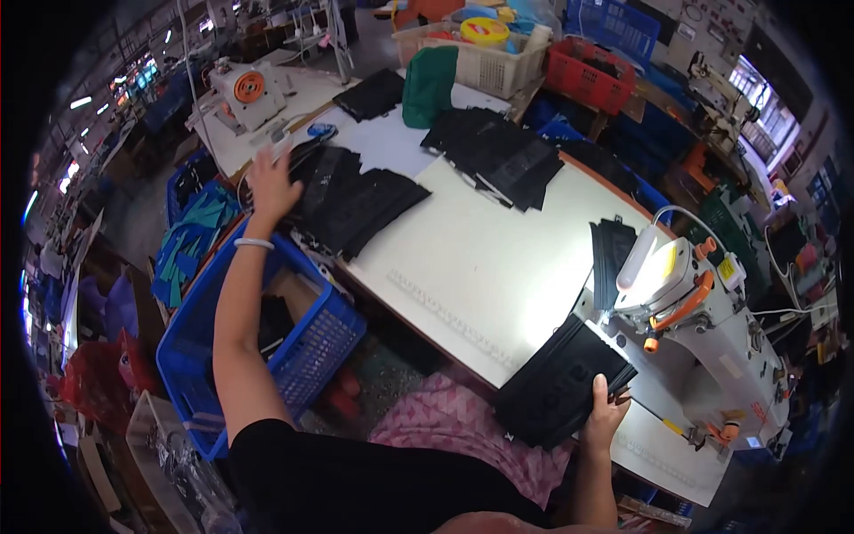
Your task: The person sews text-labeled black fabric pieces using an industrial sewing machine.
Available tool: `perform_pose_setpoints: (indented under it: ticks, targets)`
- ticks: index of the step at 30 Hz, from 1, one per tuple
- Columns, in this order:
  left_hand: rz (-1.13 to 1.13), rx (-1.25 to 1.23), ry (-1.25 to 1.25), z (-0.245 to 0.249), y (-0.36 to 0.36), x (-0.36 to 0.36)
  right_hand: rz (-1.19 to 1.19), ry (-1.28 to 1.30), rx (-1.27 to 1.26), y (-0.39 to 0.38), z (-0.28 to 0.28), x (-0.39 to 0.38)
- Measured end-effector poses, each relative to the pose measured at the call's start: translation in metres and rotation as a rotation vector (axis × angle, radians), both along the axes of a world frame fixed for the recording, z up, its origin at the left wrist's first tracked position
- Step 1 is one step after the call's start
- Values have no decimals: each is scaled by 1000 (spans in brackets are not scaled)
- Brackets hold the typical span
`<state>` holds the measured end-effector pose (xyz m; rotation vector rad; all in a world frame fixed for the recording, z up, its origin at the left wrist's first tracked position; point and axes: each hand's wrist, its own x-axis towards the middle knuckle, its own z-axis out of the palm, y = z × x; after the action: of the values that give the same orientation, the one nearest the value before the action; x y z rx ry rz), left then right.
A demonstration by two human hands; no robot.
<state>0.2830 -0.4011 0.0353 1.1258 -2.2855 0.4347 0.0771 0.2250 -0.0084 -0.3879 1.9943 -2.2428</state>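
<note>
Text on machine label [728, 269] blurs; right hand [605, 415] grips black fabric [556, 387].

The left hand [271, 185], with a white bracelet [253, 243] on its wrist, stretches out with fingers spread and rests on a pile of black fabric pieces [360, 209] at the left edge of the white surface [480, 258]. Below that edge stands a blue crate [311, 343]. The right hand [607, 411] grips a black fabric panel [560, 387] at the near edge of the surface, thumb on top, just beside the lit sewing machine [703, 329]. Black strips [612, 254] lie just behind the machine. A second pile of black pieces [498, 156] sits toward the far edge, near a green cloth [429, 84] and a white basket [485, 62].
</note>
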Motion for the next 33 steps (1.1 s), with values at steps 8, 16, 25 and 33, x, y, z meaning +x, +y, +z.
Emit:
perform_pose_setpoints:
  ticks: [8,16,25,33]
  targets:
    - [252,363,175,-24,-69,19,94,35,159,-6,-1,-3]
    - [6,-253,161,41,70,14,85,13,162,-2,-2,-1]
    - [-194,82,-120,-2,207,-28,79,52,109,1,-9,-3]
    - [-1155,1392,390,-4,345,-73,107,-95,71,-10,11,20]
